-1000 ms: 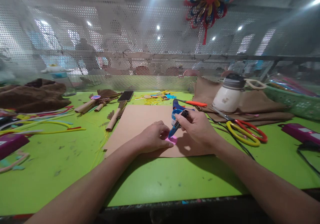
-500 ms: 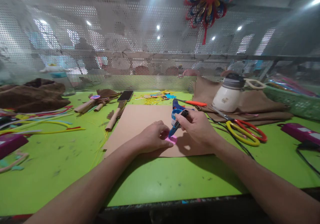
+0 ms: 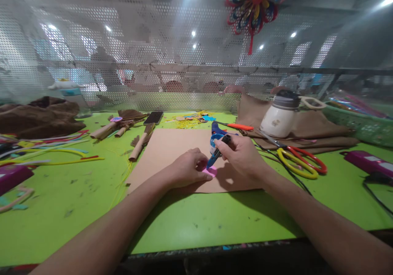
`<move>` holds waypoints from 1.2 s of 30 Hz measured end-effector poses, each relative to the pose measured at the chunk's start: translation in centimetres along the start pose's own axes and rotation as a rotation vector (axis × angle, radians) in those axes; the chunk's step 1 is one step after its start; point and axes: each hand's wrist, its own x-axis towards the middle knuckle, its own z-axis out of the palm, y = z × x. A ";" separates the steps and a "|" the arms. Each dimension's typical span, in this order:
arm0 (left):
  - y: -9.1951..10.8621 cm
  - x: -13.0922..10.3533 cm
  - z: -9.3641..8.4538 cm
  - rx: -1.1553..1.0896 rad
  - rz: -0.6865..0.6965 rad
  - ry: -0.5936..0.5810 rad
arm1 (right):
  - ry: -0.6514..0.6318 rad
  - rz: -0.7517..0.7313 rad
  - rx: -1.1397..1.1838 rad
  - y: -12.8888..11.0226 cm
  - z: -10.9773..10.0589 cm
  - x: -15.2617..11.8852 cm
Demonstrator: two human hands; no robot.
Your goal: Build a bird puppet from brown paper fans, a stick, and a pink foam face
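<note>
Pink disc (image 3: 212,172) is lying on the card (image 3: 166,148) near its front edge; your left hand (image 3: 188,166) is holding it, your right hand (image 3: 244,154) clasping a pen (image 3: 214,158), bench (image 3: 196,226) opening nearer you.

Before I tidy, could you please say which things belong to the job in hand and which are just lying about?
In use:
blue pen-like tool, in the right hand
round pink piece, at the left hand
flat brown sheet beneath

Seemingly lying about:
scissors with red and yellow handles
white bottle with grey lid
black rectangular phone
</note>
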 end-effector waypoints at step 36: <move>0.2 -0.1 -0.1 -0.003 -0.032 -0.001 | 0.022 -0.024 0.002 0.1 0.0 0.1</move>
